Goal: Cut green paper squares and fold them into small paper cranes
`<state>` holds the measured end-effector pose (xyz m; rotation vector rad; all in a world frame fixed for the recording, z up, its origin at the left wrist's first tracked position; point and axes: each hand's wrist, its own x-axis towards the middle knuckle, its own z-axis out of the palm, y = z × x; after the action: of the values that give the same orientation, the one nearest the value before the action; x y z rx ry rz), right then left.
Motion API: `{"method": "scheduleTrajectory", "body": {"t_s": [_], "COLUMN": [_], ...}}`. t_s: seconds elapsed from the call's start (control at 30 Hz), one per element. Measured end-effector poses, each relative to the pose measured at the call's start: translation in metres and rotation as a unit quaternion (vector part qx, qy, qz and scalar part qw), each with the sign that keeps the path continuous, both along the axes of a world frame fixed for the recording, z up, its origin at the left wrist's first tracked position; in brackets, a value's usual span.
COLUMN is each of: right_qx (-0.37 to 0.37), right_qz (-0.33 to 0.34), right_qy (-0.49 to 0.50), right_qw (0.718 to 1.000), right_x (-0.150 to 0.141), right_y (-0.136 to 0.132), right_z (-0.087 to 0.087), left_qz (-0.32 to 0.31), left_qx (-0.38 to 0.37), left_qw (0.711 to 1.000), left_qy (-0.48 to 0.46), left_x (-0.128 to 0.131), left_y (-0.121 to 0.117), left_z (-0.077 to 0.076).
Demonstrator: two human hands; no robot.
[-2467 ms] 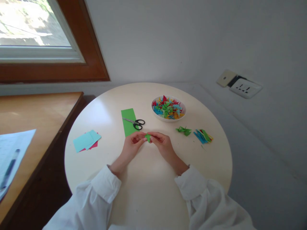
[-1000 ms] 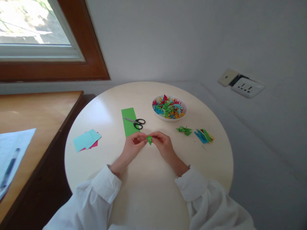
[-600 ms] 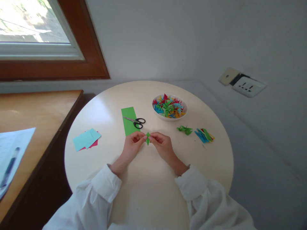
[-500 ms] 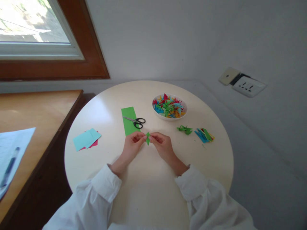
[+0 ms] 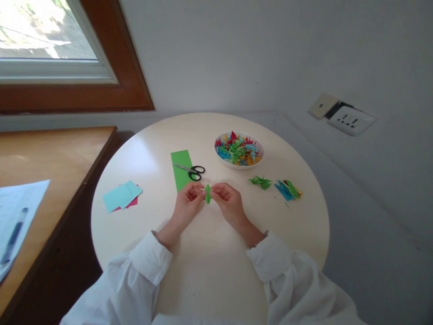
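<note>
A small folded piece of green paper (image 5: 208,194), diamond-shaped with a crease down its middle, is held upright between my two hands. My left hand (image 5: 188,198) pinches its left edge between thumb and fingers. On the opposite edge, my right hand (image 5: 227,198) pinches it the same way. Just beyond my left hand lies a green paper strip (image 5: 181,158), and scissors (image 5: 193,171) with black handles rest across it. The fingertips partly cover the folded paper's sides.
A white bowl (image 5: 237,167) full of colourful folded paper cranes stands at the back. Green cranes (image 5: 260,182) and a bundle of coloured paper strips (image 5: 288,190) lie to the right. Light blue and red paper squares (image 5: 122,196) are at the left. A wooden desk (image 5: 57,153) borders the round table (image 5: 209,280).
Both hands have barely shifted, fingers still pinching the green paper. Its upper point stands slightly higher. Everything else on the table stays in place.
</note>
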<state>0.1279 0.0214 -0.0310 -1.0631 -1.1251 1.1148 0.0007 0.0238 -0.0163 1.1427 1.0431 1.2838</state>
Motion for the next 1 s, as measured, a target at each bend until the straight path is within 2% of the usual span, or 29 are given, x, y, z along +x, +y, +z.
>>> {"method": "scheduleTrajectory", "body": {"t_s": [0.17,0.3,0.57,1.0], "right_qx": [0.009,-0.003,0.006,-0.008], "right_qz": [0.016,0.036,0.064,0.048], "right_qy": [-0.007,0.001,0.007,0.028], "right_qw": [1.000,0.999,0.998,0.998], "right_x": [0.002,0.004,0.006,0.005], "right_y": [0.000,0.001,-0.001,0.001], "right_z": [0.000,0.000,0.007,0.002], "left_qz": [-0.010,-0.007,-0.016,-0.006], "left_qx": [0.015,-0.009,-0.058,-0.034], "left_qw": [1.000,1.000,0.997,0.999], "left_qy": [0.013,0.026,-0.057,0.023], "left_x": [-0.001,-0.004,-0.006,-0.005], "left_y": [0.000,0.002,0.004,0.001], "left_z": [0.002,-0.001,-0.008,-0.001]}}
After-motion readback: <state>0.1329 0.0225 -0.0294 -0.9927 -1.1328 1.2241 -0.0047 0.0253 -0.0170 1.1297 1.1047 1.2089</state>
